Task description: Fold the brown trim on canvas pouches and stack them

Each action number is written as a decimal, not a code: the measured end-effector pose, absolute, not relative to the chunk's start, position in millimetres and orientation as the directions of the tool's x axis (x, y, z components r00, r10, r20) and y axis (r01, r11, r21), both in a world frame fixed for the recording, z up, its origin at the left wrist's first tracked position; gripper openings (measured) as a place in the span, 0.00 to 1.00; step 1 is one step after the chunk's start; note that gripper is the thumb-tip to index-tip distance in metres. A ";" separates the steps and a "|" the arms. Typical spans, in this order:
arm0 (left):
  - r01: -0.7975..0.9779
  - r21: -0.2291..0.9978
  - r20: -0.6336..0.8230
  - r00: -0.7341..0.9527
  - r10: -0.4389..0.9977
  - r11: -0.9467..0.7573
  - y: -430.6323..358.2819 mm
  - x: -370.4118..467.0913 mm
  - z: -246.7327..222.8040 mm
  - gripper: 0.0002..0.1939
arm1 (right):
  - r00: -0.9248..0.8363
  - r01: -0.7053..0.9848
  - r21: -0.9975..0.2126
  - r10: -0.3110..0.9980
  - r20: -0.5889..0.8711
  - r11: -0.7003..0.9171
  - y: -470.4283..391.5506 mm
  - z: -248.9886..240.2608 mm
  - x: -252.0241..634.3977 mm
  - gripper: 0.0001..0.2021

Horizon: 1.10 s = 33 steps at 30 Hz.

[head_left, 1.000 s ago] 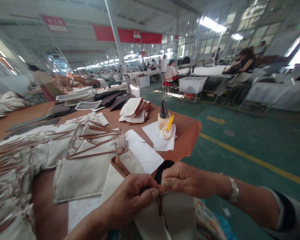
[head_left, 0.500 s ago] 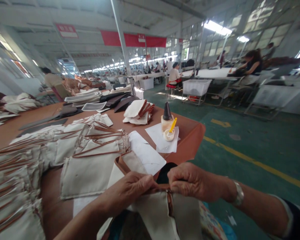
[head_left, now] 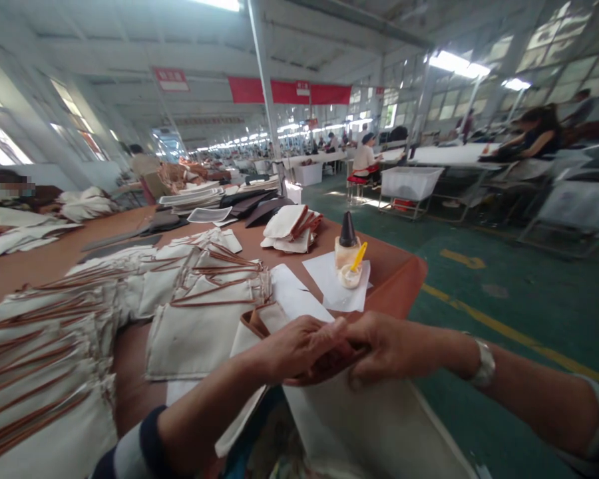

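Fingers of a worker's left hand (head_left: 299,346) and right hand (head_left: 392,347) grasp the brown rim (head_left: 325,374) of a cream piece (head_left: 369,419), which hangs directly beneath them at the near side of a brown table (head_left: 394,263). The left thumb points toward the right hand, while the right thumb lies against the near face of the rim; whether the fingertips meet is hidden. A silver bracelet (head_left: 485,362) circles the wrist behind the right fingers. Just left of the left fingers lies a brown-edged strip (head_left: 249,326), and just beyond both hands, white paper (head_left: 293,286). Farther out, past the right fingers, a white pot (head_left: 349,277) holding a yellow brush (head_left: 360,255) sits on a sheet (head_left: 324,273) beside a black cone (head_left: 348,230). Well to the left of the fingers spread rows of cream pouches (head_left: 194,339) with brown trim. Far beyond the hands, a seated co-worker (head_left: 365,159) is near a white bin (head_left: 412,183), and a red banner (head_left: 252,90) hangs overhead.
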State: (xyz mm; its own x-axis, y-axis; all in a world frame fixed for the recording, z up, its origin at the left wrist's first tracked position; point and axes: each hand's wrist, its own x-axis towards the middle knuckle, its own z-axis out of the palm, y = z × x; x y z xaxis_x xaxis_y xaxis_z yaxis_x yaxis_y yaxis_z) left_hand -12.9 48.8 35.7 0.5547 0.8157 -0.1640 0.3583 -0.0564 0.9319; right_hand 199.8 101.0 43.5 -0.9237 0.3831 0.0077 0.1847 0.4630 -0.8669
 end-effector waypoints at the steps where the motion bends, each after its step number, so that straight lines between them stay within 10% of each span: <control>1: 0.385 0.922 -0.202 0.587 0.784 -0.050 50.8 -23.0 27.8 0.38 | -0.921 0.216 -0.880 0.387 -0.040 0.424 102.8 41.1 201.5 0.18; 9: 0.497 0.853 -0.224 0.621 0.751 -0.157 49.9 -76.3 -13.2 0.23 | -0.859 0.252 -0.903 0.511 -0.042 0.349 143.3 35.8 270.7 0.14; 13: 0.554 0.773 -0.095 0.582 0.808 -0.308 48.3 -59.8 1.9 0.10 | -0.777 0.541 -0.688 0.600 -0.190 0.483 156.7 20.3 287.8 0.12; 17: 0.554 0.732 -0.023 0.600 0.799 -0.396 53.1 -25.8 -6.6 0.05 | -0.853 0.401 -0.683 0.521 -0.035 0.610 126.7 9.5 235.0 0.27; 24: 0.679 0.647 0.075 0.396 0.915 -0.346 51.1 -53.7 -35.7 0.16 | -0.835 0.412 -0.777 0.539 -0.113 0.476 97.3 -32.5 154.8 0.08; 33: 0.846 0.509 0.236 0.041 0.971 -0.160 51.0 -116.8 -34.1 0.39 | -0.924 0.269 -0.854 0.369 -0.099 0.446 117.2 -11.6 181.7 0.08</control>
